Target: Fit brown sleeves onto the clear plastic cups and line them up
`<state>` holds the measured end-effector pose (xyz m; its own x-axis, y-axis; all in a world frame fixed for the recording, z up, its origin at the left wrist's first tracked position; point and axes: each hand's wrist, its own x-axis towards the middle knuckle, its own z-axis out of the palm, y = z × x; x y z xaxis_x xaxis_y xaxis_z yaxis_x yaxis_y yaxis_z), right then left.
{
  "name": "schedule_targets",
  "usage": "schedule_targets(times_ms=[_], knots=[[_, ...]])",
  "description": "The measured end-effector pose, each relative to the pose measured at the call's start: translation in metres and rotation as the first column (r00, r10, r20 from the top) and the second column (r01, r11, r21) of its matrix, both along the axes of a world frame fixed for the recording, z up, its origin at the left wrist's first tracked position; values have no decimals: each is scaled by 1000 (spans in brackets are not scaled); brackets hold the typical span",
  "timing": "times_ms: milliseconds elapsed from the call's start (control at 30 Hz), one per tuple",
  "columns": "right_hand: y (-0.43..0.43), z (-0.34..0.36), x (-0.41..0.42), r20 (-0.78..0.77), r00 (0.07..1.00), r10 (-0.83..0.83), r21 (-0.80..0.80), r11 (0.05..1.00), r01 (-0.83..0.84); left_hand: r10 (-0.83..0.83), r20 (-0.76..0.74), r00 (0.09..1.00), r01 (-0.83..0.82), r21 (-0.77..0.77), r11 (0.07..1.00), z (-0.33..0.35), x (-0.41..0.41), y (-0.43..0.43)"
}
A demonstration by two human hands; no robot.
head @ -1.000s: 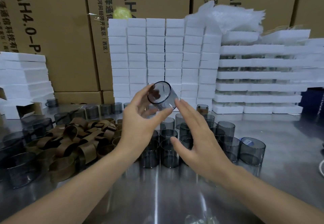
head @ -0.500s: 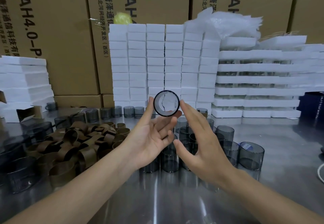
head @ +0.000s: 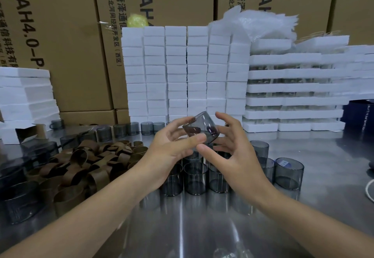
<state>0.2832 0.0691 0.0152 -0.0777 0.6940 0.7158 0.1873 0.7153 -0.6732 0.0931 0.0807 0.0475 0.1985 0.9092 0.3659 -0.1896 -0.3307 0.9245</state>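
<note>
A smoky clear plastic cup (head: 202, 129) is tilted in the air over the middle of the steel table. My left hand (head: 172, 148) grips it between thumb and fingers. My right hand (head: 232, 152) is beside it, fingers spread around its right side, thumb touching near its base. Below my hands stands a cluster of bare cups (head: 195, 179). One more cup (head: 289, 173) with a label stands at the cluster's right. A heap of brown sleeves (head: 85, 162) lies to the left.
A row of bare cups (head: 125, 130) runs along the back of the table (head: 202, 227). More cups (head: 18, 203) stand at the near left. White foam stacks (head: 186, 71) and cardboard boxes (head: 60, 35) close off the back.
The cup was held with its mouth facing me; now it is tipped on its side and lower. My right hand has closed in around it.
</note>
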Motion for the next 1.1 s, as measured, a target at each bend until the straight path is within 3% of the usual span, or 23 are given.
schedule_targets(times_ms=[167,233,333,400,533,633,700,767,800,833,867,933,1100], knots=[[1,7,-1,-168,984,60,-112,991,-79,-47,-26,999,48,22,999,-1,1,0],[0,11,0,-247,958,146,-215,956,-201,-41,-79,996,46,53,998,0,0,-1],[-3,16,-1,-420,841,342,-384,772,-506,-38,-136,990,53,108,993,-3,1,1],[-6,17,-2,-484,775,407,-411,676,-612,-6,-129,992,21,114,993,-5,2,0],[-2,17,-2,-468,781,413,-396,692,-604,38,-276,961,2,144,990,5,-5,1],[4,22,5,-565,743,359,-337,722,-604,203,-248,947,-141,248,959,21,-27,16],[9,22,13,-616,717,325,-304,742,-597,451,-366,814,-285,424,860,22,-54,32],[13,20,17,-605,742,289,-308,775,-552,656,-608,447,-283,600,748,11,-84,51],[14,20,17,-568,782,258,-327,801,-501,663,-706,248,-238,619,748,4,-96,58],[15,19,17,-512,831,215,-349,832,-430,617,-780,109,-213,588,781,-2,-105,65],[15,18,16,-458,873,166,-370,858,-357,548,-835,54,-218,526,822,-7,-111,68],[14,17,14,-390,916,91,-385,888,-252,457,-883,106,-260,419,870,-13,-118,73],[9,15,11,-215,976,-36,-365,930,-46,392,-879,272,-234,335,913,-19,-115,84]])
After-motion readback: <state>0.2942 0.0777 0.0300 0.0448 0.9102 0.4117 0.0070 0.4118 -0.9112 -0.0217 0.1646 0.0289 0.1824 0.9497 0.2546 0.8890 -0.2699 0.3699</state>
